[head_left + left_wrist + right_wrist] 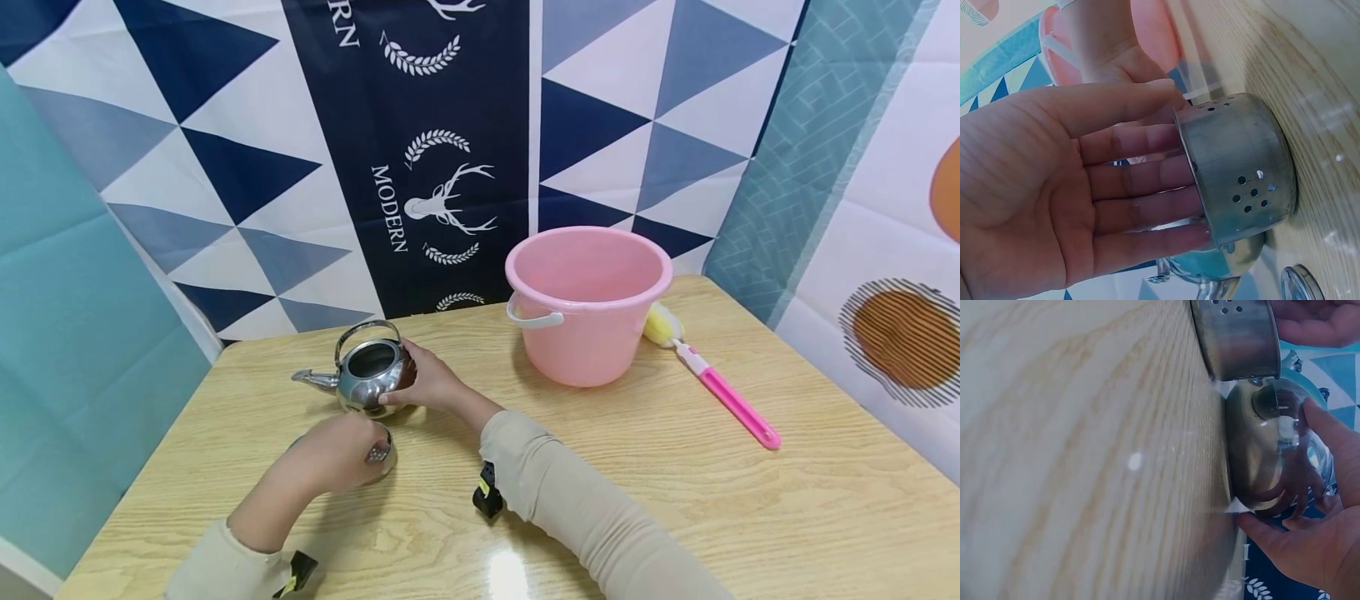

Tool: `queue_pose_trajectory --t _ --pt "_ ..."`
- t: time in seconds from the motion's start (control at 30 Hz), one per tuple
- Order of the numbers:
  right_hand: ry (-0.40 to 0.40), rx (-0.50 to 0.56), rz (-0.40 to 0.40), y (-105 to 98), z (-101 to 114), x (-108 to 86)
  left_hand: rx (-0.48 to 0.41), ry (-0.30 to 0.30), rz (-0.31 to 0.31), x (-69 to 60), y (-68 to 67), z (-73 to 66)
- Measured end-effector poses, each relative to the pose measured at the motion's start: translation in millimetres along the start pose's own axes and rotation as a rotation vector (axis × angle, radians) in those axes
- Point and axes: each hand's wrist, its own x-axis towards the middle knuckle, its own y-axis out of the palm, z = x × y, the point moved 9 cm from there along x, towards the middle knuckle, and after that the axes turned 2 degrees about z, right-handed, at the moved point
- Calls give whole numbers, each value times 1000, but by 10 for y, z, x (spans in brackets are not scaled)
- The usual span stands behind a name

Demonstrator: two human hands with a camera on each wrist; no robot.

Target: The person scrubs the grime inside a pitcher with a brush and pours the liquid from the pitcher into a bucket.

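Observation:
A shiny metal kettle [367, 383] stands on the table with its handle up, its top uncovered and its spout to the left. My right hand [431, 379] holds the kettle's round body from the right side, thumb and fingers spread about it. In front of the kettle, a metal strainer basket [1238, 172] with punched holes sits on the wood. My left hand [1079, 187] is at its mouth, fingers nearly straight and their tips hidden behind the rim. The left thumb lies along the rim's edge; whether it presses there I cannot tell.
A round metal lid [1300, 284] lies near the basket, mostly hidden by the left hand in the head view. Right of the kettle stands a pink bucket [588, 333] with a white handle. A pink-handled brush [727, 400] with a yellow sponge head lies beside the bucket.

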Motion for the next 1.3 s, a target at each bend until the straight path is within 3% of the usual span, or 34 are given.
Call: queue_pose_trajectory --t 0.23,0.6,0.97,1.3 --pt "16 -3 -2 -25 -1 -31 11 -25 -46 -5 -66 3" --pt "118 -62 -53 -91 -81 -132 9 86 -188 0 -172 -74" --pt "84 -371 -48 -281 22 -292 0 149 -357 -12 -290 -127" --pt "10 -539 -42 -377 144 -425 23 142 -405 -28 -315 -121"
